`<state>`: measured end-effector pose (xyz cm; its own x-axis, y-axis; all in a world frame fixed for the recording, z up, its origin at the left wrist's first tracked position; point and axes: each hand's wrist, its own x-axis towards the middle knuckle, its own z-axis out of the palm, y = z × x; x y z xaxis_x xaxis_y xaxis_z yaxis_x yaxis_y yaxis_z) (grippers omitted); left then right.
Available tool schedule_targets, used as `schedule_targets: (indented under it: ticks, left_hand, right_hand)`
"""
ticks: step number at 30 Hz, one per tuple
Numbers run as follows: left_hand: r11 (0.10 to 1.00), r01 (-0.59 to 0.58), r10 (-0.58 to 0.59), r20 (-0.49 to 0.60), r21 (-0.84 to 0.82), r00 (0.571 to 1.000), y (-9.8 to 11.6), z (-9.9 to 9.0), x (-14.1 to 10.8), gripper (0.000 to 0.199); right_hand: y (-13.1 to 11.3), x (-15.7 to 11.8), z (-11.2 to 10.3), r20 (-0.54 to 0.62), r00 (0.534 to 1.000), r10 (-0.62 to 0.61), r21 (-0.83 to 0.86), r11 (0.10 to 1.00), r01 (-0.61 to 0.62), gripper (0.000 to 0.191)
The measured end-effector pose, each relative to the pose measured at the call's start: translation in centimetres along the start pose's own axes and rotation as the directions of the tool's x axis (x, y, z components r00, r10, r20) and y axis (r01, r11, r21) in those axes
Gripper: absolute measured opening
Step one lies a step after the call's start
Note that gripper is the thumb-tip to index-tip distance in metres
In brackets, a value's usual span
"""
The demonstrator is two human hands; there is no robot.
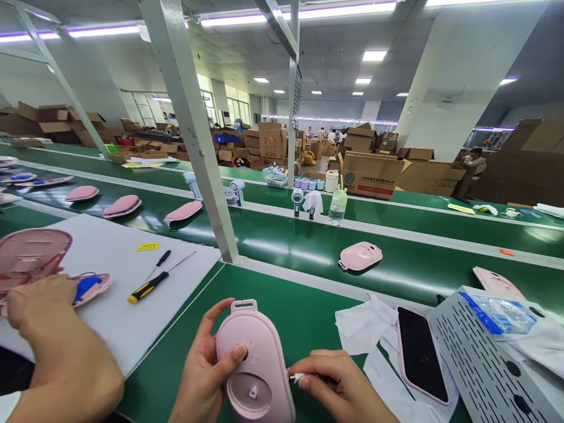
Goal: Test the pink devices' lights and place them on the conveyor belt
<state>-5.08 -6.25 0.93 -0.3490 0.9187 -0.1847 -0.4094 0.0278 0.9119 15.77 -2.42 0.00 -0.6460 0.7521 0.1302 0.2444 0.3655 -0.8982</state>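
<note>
The green bench (282, 311) carries a white mat (110, 276) at the left, where a co-worker's arm (57, 346) rests near a screwdriver (147, 286). A pink casing (258, 364) stands tilted at the near edge, just beside a dark-faced panel (420, 355) lying on white tissue (365, 323). The casing could slip and knock that panel, I judge, since only one hand steadies it. The left hand (205, 370) is curled around the casing, thumb pressed on its face. The right hand (343, 388) is closed, pinching a small white part (298, 378) beside the casing's edge.
</note>
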Motion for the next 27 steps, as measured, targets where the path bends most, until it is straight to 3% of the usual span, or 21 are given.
schedule_targets:
  ticks: [3, 7, 14, 21, 25, 27]
  left_hand:
    - [1.000, -0.018, 0.018, -0.006, 0.014, 1.000, 0.2, 0.6, -0.4, 0.092]
    - [0.981, -0.104, 0.085, 0.115, 0.163, 0.990, 0.1, 1.0, 0.1, 0.083]
    - [0.953, -0.235, 0.170, 0.304, 0.192, 0.937, -0.3, 2.8, 3.5, 0.071]
    - [0.913, -0.360, 0.262, 0.402, 0.192, 0.878, -1.9, 3.7, 7.0, 0.035]
    - [0.894, -0.392, 0.287, 0.396, 0.217, 0.872, -2.6, 3.4, 7.8, 0.033]
    - [0.887, -0.393, 0.271, 0.415, 0.242, 0.868, -2.9, 3.0, 7.7, 0.047]
  right_hand:
    - [-0.2, -0.2, 0.1, -0.002, 1.000, 0.000, -0.043, 0.999, 0.000, 0.036]
    - [0.0, -0.3, 0.3, 0.032, 0.999, -0.031, -0.188, 0.981, 0.037, 0.033]
    - [1.2, 0.8, -1.3, -0.034, 0.999, 0.018, -0.253, 0.967, -0.026, 0.035]
    - [2.3, 2.5, -2.7, -0.013, 1.000, 0.025, -0.333, 0.943, -0.027, 0.035]
    - [2.8, 3.2, -3.0, -0.017, 1.000, 0.009, -0.313, 0.950, -0.014, 0.032]
    - [3.3, 3.6, -3.2, -0.024, 1.000, 0.013, -0.291, 0.956, -0.019, 0.030]
